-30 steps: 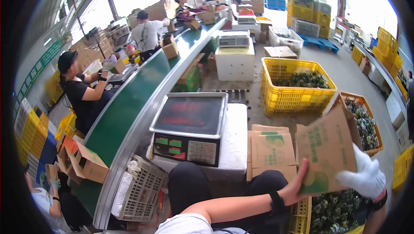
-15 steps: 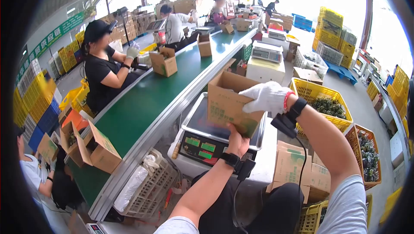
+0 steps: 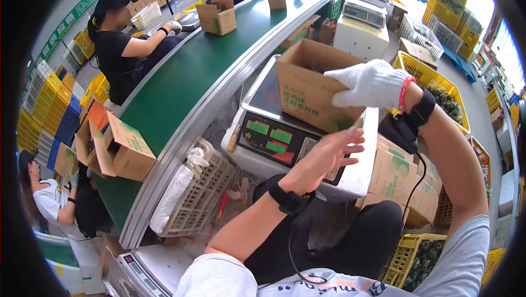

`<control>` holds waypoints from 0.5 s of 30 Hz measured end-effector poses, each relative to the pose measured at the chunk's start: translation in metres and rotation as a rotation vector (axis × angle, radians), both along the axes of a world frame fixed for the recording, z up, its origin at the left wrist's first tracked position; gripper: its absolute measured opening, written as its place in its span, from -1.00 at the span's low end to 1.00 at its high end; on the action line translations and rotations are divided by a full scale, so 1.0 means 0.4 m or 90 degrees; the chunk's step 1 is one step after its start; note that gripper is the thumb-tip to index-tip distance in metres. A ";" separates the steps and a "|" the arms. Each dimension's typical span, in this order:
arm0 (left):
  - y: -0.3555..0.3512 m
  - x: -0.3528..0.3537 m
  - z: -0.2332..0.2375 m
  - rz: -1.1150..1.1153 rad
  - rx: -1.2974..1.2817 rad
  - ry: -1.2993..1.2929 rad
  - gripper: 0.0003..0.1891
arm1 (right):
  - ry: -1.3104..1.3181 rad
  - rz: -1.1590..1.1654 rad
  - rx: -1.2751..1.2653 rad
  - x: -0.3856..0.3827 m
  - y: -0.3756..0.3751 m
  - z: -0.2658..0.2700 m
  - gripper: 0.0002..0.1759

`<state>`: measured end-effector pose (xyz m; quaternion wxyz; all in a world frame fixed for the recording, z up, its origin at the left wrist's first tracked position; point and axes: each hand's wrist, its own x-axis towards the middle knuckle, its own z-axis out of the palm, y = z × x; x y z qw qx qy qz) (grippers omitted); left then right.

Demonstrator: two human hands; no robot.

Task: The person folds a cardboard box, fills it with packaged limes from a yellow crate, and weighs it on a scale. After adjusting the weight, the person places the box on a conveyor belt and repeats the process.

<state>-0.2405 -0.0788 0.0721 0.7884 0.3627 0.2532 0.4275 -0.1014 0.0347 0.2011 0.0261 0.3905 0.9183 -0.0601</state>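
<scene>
A cardboard box (image 3: 307, 86) with green print rests on the digital scale (image 3: 274, 138), its top open and its contents mostly hidden. My right hand (image 3: 372, 84), in a white knitted glove, grips the box at its upper right side. Bare and apart from the box, my left hand (image 3: 327, 160) hovers over the scale's front panel with its fingers spread. Green digits glow on the scale's display. Under the scale is a white foam block (image 3: 350, 179).
A green conveyor belt (image 3: 181, 83) runs diagonally at my left, bearing several open boxes (image 3: 218, 16). Across it a person in black (image 3: 118, 45) works. Flattened cartons (image 3: 394, 171) stand by my knee. Yellow crates (image 3: 408, 253) with dark green produce sit at right; a pale basket (image 3: 197, 193) stands below the belt.
The box has come down onto the scale. My left hand has let go of its underside and opened, while my right hand stays on it. The view has tilted downward.
</scene>
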 end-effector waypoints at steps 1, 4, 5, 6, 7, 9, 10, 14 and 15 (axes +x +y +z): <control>-0.015 -0.021 0.031 0.057 0.141 0.123 -0.40 | -0.002 0.047 0.042 -0.002 -0.013 -0.018 -0.35; 0.007 -0.050 0.088 0.341 0.395 0.401 -0.44 | 0.010 0.066 0.083 0.002 -0.039 -0.032 -0.47; 0.043 -0.047 0.094 0.525 0.631 0.572 -0.44 | 0.022 0.069 0.070 0.014 -0.019 -0.047 -0.50; 0.074 -0.042 0.095 0.706 0.873 0.739 -0.45 | 0.027 0.075 0.073 0.022 -0.002 -0.061 -0.50; 0.100 -0.036 0.082 0.708 0.878 0.742 -0.45 | 0.009 0.082 0.124 0.033 0.015 -0.075 -0.53; 0.155 -0.019 0.037 0.638 0.868 0.790 -0.36 | -0.011 0.091 0.185 0.047 0.023 -0.084 -0.56; 0.173 -0.014 0.025 0.657 0.884 0.834 -0.22 | 0.091 0.148 0.239 0.054 0.015 -0.087 -0.57; 0.173 0.004 0.021 0.690 0.844 0.846 -0.08 | 0.246 0.098 0.347 0.092 -0.095 -0.016 -0.43; 0.173 0.004 0.020 0.693 0.842 0.845 -0.08 | 0.302 0.029 0.337 0.127 -0.142 0.001 -0.43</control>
